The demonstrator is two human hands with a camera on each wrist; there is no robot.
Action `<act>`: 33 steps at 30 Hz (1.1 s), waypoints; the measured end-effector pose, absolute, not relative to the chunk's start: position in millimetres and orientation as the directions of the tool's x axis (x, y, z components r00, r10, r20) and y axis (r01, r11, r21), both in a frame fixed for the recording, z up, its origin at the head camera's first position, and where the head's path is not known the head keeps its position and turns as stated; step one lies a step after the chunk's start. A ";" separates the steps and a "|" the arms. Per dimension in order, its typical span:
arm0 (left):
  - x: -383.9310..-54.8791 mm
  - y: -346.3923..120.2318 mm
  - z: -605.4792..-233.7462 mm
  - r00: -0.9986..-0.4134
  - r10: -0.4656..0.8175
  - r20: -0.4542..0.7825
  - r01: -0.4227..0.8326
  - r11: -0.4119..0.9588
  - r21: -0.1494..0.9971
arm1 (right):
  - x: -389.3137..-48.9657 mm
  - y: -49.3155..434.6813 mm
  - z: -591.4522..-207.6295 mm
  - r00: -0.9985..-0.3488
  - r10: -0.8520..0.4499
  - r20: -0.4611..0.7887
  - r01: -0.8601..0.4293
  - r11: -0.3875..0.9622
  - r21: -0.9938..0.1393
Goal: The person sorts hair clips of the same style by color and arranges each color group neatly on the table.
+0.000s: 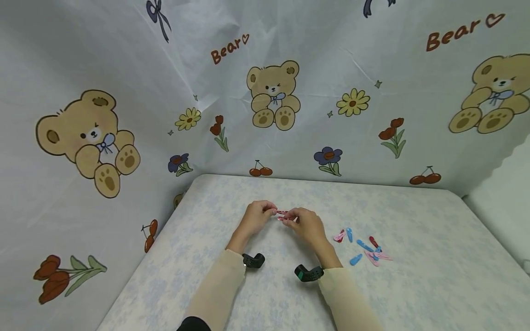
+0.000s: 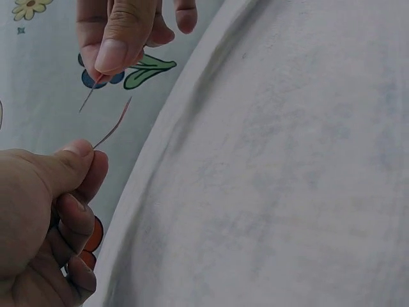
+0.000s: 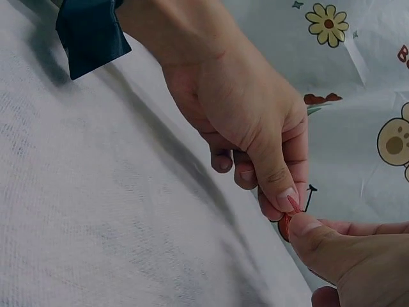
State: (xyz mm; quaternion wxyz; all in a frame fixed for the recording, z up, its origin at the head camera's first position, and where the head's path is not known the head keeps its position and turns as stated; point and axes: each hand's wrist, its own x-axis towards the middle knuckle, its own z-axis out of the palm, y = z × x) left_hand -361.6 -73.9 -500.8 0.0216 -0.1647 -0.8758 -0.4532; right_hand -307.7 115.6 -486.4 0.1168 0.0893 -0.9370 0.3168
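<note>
Red clip pieces [image 1: 282, 212] held up between two hands near mid-frame, the handling seemingly in progress.
Left hand [image 1: 257, 217] and right hand [image 1: 305, 224] each close thumb against finger in a tight pinch on a thin red piece (whether two clips or parts of one, I cannot tell); the pieces sit between the fingertips, clear of the pale table [image 1: 422, 294]. Nothing looks finished; blue, pink and red loose clips [image 1: 365, 245] lie scattered right of centre in the frame, out of either hand's hold, probably left for later.
</note>
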 end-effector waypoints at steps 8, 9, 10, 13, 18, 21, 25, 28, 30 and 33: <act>-363.2 -74.4 -505.9 -0.942 0.293 0.166 0.312 0.572 0.759 | -309.5 115.2 -499.2 -0.968 -0.080 0.237 -0.213 0.763 -0.610; -363.3 -74.6 -506.5 -0.942 0.294 0.163 0.311 0.577 0.756 | -309.6 115.3 -500.1 -0.969 -0.081 0.232 -0.211 0.760 -0.615; -363.2 -74.9 -507.0 -0.942 0.295 0.161 0.310 0.581 0.752 | -309.8 115.6 -501.0 -0.970 -0.082 0.228 -0.209 0.758 -0.618; -362.5 -75.3 -507.5 -0.937 0.308 0.163 0.322 0.585 0.744 | -310.2 116.1 -502.9 -0.972 -0.083 0.221 -0.206 0.754 -0.623; -360.8 -74.9 -507.4 -0.931 0.327 0.163 0.340 0.612 0.714 | -311.9 115.6 -507.0 -0.967 -0.085 0.240 -0.217 0.770 -0.600; -360.4 -73.6 -506.7 -0.929 0.334 0.161 0.347 0.631 0.694 | -312.9 115.2 -508.9 -0.963 -0.081 0.255 -0.221 0.782 -0.582; -359.7 -73.8 -507.0 -0.925 0.343 0.164 0.360 0.648 0.671 | -314.2 114.0 -511.1 -0.964 -0.077 0.255 -0.215 0.788 -0.577; -359.1 -74.5 -507.7 -0.925 0.343 0.161 0.360 0.661 0.659 | -314.9 113.3 -513.0 -0.965 -0.075 0.252 -0.211 0.795 -0.569; -359.1 -74.4 -507.7 -0.925 0.346 0.159 0.361 0.665 0.653 | -315.6 113.1 -514.2 -0.964 -0.074 0.256 -0.211 0.797 -0.565; -358.5 -74.4 -507.4 -0.925 0.347 0.158 0.363 0.675 0.642 | -316.4 112.5 -516.0 -0.965 -0.073 0.254 -0.208 0.800 -0.562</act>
